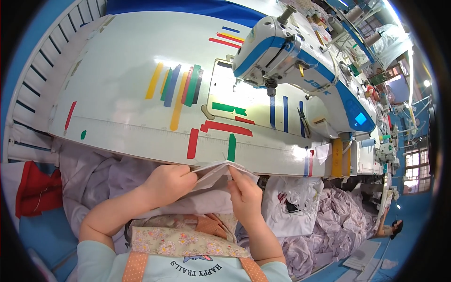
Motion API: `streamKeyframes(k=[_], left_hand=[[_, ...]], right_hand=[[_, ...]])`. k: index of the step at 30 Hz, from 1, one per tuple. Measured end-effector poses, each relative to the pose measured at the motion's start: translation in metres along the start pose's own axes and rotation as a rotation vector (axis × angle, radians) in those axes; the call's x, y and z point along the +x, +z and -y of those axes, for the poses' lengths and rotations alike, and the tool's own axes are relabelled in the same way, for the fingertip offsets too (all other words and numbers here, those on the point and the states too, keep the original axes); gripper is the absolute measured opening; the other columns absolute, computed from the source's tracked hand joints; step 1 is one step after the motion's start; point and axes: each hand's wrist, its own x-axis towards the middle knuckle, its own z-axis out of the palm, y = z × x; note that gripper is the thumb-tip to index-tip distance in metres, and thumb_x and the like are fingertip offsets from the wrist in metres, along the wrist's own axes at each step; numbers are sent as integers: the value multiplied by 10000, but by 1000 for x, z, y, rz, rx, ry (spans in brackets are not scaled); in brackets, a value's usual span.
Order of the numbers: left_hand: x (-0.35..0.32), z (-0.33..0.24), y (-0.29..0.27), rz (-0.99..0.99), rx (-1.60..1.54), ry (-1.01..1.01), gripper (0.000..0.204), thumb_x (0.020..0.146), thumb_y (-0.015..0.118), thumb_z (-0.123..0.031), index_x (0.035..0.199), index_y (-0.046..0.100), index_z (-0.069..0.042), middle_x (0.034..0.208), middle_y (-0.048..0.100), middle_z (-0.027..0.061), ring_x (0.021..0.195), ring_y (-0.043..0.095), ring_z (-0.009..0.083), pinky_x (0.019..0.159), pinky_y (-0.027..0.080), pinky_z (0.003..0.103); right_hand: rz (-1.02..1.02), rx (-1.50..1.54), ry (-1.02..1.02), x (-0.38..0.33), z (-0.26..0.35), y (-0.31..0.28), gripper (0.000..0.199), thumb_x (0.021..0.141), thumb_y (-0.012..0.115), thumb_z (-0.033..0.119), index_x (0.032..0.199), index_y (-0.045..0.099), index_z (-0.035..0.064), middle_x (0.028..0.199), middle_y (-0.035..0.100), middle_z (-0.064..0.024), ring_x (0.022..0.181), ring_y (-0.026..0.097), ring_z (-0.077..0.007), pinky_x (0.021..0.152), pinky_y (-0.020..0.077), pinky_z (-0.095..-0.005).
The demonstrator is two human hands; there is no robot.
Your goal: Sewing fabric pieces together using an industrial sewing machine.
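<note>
While the left hand [170, 181] and right hand [244, 190] pinch the white cloth piece [213, 170] at lower centre, just below the bench [117, 56] edge, edges are best kept aligned.

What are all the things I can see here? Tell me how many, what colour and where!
sewing machine: one, white and blue, upper right of the table
table: one, white, across the middle
tape strips: many, red, green, yellow, blue, stuck on the table
white fabric piece: one, at the table's near edge, held by both hands
fabric heap: one, pale lilac, lower right
red cloth: one, far left
left hand: one, fingers pinching the fabric piece
right hand: one, fingers pinching the fabric piece
</note>
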Motion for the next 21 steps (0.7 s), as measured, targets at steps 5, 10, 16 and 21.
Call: streamKeyframes(k=[5, 10, 16, 21], left_hand=[[-83, 50, -14, 341, 360, -221, 126, 700, 645, -211, 686, 697, -97, 838, 665, 68, 806, 656, 262, 665, 552, 389], [-199, 87, -109, 350, 598, -757, 75, 665, 705, -129, 722, 725, -84, 924, 633, 57, 950, 626, 280, 771, 536, 402], [-279, 72, -175, -41, 718, -853, 75, 707, 649, -8, 780, 661, -21, 918, 606, 122, 915, 610, 339, 769, 507, 452], [-280, 121, -271, -334, 788, -614, 129, 836, 560, -47, 956, 552, -1, 908, 578, 236, 893, 568, 447, 743, 451, 499]], right_hand=[[-192, 271, 224, -18, -8, -29, 417, 860, 616, -74, 1270, 637, 2, 815, 649, -56, 593, 552, -94, 538, 460, -241], [-418, 520, 275, -22, -21, -50, 398, 945, 521, -65, 1334, 588, -15, 745, 559, -19, 530, 418, -26, 452, 319, -161], [-370, 436, 303, -21, -28, -43, 390, 945, 521, -56, 1327, 591, -24, 750, 575, -21, 517, 409, -21, 448, 320, -166], [-316, 378, 314, 7, -16, -39, 393, 934, 554, -23, 1322, 609, 11, 761, 601, -4, 539, 463, -31, 458, 348, -182]])
